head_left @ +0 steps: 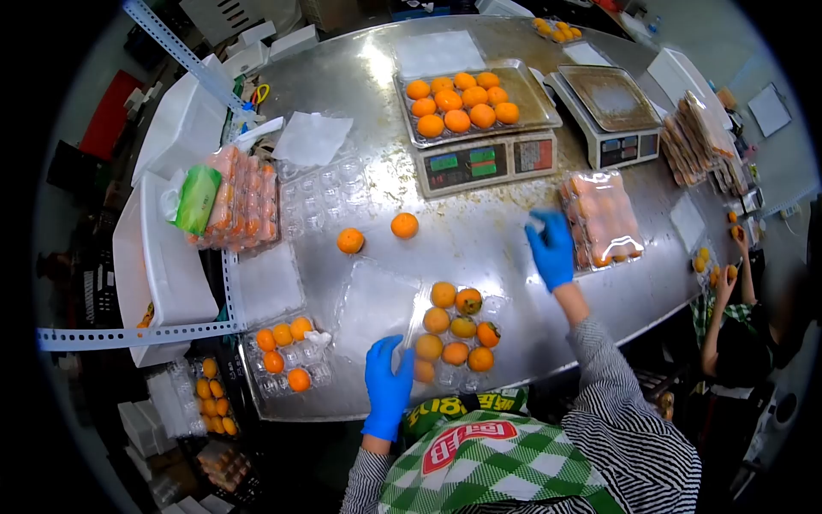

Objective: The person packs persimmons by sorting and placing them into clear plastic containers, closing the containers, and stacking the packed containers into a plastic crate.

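Note:
My left hand (388,387), in a blue glove, is at the left edge of a clear tray of orange fruits (455,352). Its fingers are stretched and the thumb stands apart. Some of those fruits show dark, leafy stem ends. My right hand (550,248), also gloved in blue, hovers over the metal table just left of a stack of wrapped fruit packs (602,218). The fingers there are apart, slightly blurred, with nothing visible in them. Two loose orange fruits (404,225) lie further back, near the table's middle.
A scale (488,164) at the back bears a filled fruit tray; a second scale (629,147) stands to its right. Wrapped packs (244,201) are stacked at left beside white bins (163,257). A part-filled tray (295,377) sits front left. Another person (736,325) works at right.

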Demonstrator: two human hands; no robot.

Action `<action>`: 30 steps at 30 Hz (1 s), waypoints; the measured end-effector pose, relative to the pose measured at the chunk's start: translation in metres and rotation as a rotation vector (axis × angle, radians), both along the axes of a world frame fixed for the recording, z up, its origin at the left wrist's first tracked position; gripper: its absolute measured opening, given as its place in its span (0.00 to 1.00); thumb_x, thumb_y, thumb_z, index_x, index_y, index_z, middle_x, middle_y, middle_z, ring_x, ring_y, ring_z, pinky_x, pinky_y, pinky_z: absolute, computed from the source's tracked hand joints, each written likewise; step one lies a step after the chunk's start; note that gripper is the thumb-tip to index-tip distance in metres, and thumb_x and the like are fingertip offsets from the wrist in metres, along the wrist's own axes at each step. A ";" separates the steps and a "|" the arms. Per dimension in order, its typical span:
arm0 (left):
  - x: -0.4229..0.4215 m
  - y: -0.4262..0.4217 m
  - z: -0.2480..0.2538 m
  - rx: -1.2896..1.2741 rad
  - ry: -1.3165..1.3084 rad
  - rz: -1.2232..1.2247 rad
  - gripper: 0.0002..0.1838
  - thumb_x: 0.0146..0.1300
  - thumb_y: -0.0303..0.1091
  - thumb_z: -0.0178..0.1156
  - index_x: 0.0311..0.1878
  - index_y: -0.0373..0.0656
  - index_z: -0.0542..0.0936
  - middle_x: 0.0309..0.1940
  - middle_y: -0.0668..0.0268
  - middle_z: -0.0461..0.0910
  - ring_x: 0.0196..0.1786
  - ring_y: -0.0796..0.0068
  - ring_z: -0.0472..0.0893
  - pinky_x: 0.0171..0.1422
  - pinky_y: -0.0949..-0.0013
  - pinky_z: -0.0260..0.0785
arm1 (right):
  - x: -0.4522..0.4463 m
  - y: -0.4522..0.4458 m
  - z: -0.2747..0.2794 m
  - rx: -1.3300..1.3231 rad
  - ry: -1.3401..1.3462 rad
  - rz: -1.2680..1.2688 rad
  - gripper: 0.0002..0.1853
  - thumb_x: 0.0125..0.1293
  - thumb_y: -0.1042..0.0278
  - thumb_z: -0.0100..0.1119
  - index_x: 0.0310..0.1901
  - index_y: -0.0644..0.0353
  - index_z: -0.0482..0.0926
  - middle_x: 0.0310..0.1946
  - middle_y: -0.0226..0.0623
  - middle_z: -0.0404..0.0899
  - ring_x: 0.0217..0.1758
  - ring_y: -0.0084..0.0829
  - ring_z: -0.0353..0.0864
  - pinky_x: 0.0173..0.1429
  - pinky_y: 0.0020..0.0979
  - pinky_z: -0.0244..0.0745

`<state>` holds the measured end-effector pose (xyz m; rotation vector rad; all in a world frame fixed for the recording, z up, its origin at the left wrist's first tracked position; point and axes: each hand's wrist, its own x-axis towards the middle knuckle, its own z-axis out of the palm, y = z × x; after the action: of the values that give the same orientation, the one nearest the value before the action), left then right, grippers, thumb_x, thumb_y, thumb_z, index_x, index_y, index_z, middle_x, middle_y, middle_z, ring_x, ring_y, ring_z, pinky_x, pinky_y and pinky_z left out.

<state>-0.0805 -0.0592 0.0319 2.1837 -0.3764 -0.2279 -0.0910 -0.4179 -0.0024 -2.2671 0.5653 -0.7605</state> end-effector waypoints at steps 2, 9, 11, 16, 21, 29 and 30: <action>-0.002 0.004 -0.002 -0.003 0.002 -0.026 0.15 0.56 0.31 0.63 0.47 0.39 0.79 0.44 0.56 0.77 0.48 0.58 0.76 0.54 0.62 0.69 | -0.049 0.035 -0.021 0.126 0.071 -0.009 0.14 0.60 0.69 0.60 0.48 0.59 0.77 0.40 0.38 0.72 0.27 0.25 0.71 0.34 0.25 0.70; -0.016 0.018 -0.007 0.045 -0.034 -0.141 0.12 0.57 0.30 0.62 0.45 0.39 0.79 0.41 0.58 0.78 0.44 0.62 0.78 0.48 0.66 0.70 | -0.152 0.117 -0.064 0.444 0.176 -0.085 0.14 0.61 0.67 0.60 0.48 0.59 0.77 0.39 0.38 0.72 0.31 0.27 0.73 0.39 0.28 0.71; -0.019 0.023 -0.006 0.041 0.014 -0.147 0.12 0.57 0.31 0.62 0.45 0.39 0.79 0.43 0.56 0.77 0.47 0.57 0.77 0.53 0.63 0.69 | -0.160 0.126 -0.059 0.472 0.206 -0.068 0.14 0.60 0.67 0.60 0.48 0.59 0.77 0.39 0.38 0.72 0.30 0.28 0.73 0.39 0.28 0.71; -0.023 0.039 -0.004 0.078 0.000 -0.150 0.12 0.58 0.32 0.61 0.44 0.38 0.79 0.41 0.57 0.78 0.46 0.58 0.78 0.52 0.63 0.69 | -0.167 0.133 -0.039 0.406 0.291 0.035 0.19 0.59 0.69 0.60 0.52 0.57 0.75 0.42 0.38 0.71 0.29 0.28 0.72 0.39 0.28 0.71; -0.030 0.054 -0.013 0.048 0.013 -0.126 0.11 0.59 0.32 0.61 0.43 0.38 0.79 0.40 0.57 0.79 0.45 0.60 0.78 0.51 0.64 0.69 | -0.171 0.139 -0.043 0.468 0.278 0.128 0.23 0.58 0.70 0.61 0.57 0.56 0.72 0.46 0.38 0.69 0.31 0.27 0.73 0.41 0.27 0.73; -0.047 0.059 -0.006 0.088 0.007 -0.164 0.10 0.58 0.32 0.61 0.42 0.39 0.80 0.39 0.57 0.79 0.44 0.58 0.78 0.50 0.63 0.69 | -0.143 0.151 -0.034 0.402 0.363 0.086 0.28 0.58 0.58 0.62 0.60 0.54 0.68 0.49 0.38 0.69 0.36 0.32 0.77 0.45 0.32 0.75; -0.048 0.059 -0.005 0.090 0.014 -0.169 0.10 0.58 0.32 0.61 0.42 0.39 0.80 0.39 0.57 0.79 0.44 0.58 0.78 0.50 0.63 0.69 | -0.137 0.150 -0.035 0.390 0.369 0.062 0.29 0.58 0.56 0.63 0.60 0.54 0.68 0.49 0.38 0.69 0.36 0.33 0.78 0.45 0.33 0.75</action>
<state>-0.1289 -0.0002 0.0268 2.2386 -0.5535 -0.3590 -0.2281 -0.2675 -0.0372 -2.0493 0.7379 -0.1732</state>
